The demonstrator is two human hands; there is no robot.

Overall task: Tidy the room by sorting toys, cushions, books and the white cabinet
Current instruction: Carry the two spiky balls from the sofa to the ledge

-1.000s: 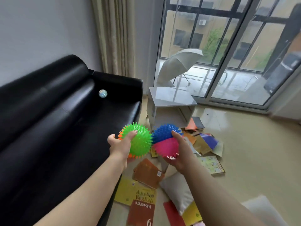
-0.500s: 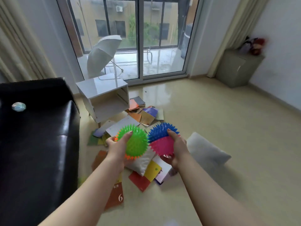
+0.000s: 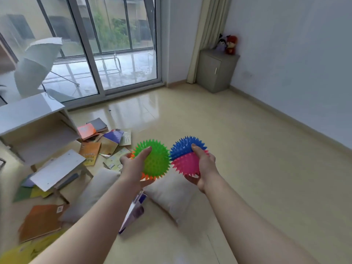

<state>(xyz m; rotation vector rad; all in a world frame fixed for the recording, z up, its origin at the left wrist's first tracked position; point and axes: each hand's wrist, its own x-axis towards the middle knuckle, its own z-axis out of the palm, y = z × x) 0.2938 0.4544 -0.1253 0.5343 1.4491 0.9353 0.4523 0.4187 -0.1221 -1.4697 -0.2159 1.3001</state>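
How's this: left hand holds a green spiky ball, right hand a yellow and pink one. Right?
No. In the head view the right hand holds a blue and pink ball, not yellow; the left hand holds the green ball.

Two arms are showing in the view, one at near left and one at near right. The left hand (image 3: 133,165) and the right hand (image 3: 205,165) are showing bare, fingers (image 3: 145,151) included. Each forearm is showing bare skin along its whole visible length, from the wrist to the near edge. The near end of the left forearm is appearing blurred.
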